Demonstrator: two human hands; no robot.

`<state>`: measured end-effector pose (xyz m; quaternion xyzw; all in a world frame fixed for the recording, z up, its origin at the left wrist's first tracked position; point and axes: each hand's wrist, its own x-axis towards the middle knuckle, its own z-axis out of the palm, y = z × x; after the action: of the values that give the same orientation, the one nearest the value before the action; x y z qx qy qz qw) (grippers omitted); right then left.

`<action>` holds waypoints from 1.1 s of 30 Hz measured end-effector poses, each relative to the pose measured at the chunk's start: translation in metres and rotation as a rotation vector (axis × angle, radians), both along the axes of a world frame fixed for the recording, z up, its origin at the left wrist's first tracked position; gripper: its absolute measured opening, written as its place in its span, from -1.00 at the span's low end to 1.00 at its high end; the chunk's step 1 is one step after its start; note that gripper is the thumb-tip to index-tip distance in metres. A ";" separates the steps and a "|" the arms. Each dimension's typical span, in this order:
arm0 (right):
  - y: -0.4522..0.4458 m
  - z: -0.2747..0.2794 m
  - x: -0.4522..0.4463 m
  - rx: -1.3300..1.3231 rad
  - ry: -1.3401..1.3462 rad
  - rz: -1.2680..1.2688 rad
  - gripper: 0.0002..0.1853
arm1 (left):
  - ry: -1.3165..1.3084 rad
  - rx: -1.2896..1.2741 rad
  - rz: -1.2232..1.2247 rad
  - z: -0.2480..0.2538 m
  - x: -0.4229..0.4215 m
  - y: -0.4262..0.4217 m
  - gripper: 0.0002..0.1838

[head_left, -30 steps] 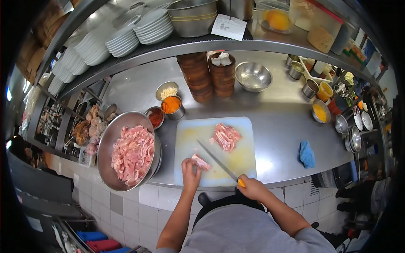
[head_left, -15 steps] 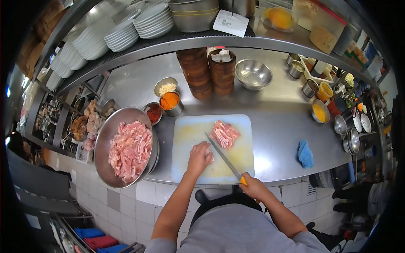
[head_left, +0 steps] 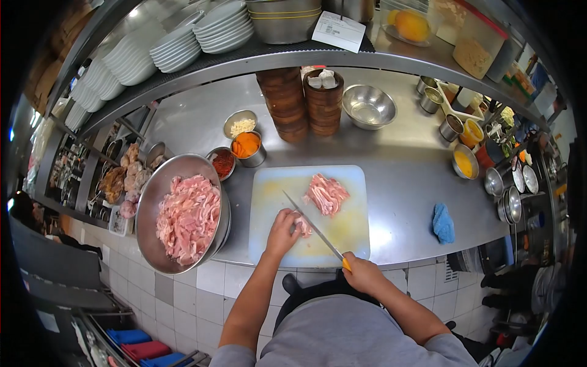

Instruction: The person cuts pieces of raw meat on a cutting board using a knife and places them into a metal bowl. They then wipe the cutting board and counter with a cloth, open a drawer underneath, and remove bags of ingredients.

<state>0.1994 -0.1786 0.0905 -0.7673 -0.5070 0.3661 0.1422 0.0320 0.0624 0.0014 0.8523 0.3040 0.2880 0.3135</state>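
My right hand (head_left: 362,273) grips the yellow handle of a long knife (head_left: 317,226), its blade slanting up and left over the white cutting board (head_left: 266,183). Beside the blade, the curled fingers of my left hand (head_left: 282,233) press on a small piece of raw meat (head_left: 305,228). The fingers partly cover that piece. Farther back on the board lies a heap of sliced raw meat (head_left: 328,194), apart from both hands. Left of the board, a large steel bowl (head_left: 148,214) is full of cut raw meat (head_left: 188,217).
Behind the board stand small containers of orange paste (head_left: 246,145), red spice (head_left: 222,164) and chopped garlic (head_left: 242,126). Two stacks of wooden cups (head_left: 284,110) and a steel bowl (head_left: 369,107) are farther back. A blue cloth (head_left: 443,223) lies right. A shelf (head_left: 244,65) with plates overhangs.
The knife and my right hand have shifted left, and the blade now crosses close to my left fingertips. More of the small meat piece shows right of the fingers.
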 end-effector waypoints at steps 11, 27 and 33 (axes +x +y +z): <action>-0.013 0.032 -0.002 -0.181 0.001 0.101 -0.68 | -0.010 0.154 0.050 -0.009 0.013 -0.003 -0.69; 0.097 -0.055 -0.005 0.006 -0.009 0.062 -0.62 | -0.007 0.085 0.072 -0.016 0.013 -0.002 -0.76; 0.023 -0.017 0.027 -0.177 0.000 -0.014 -0.67 | -0.084 0.080 0.068 -0.013 0.010 -0.001 -0.79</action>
<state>0.2264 -0.1555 0.0733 -0.7804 -0.4672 0.4085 0.0765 0.0419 0.0613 -0.0115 0.8405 0.3074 0.3459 0.2817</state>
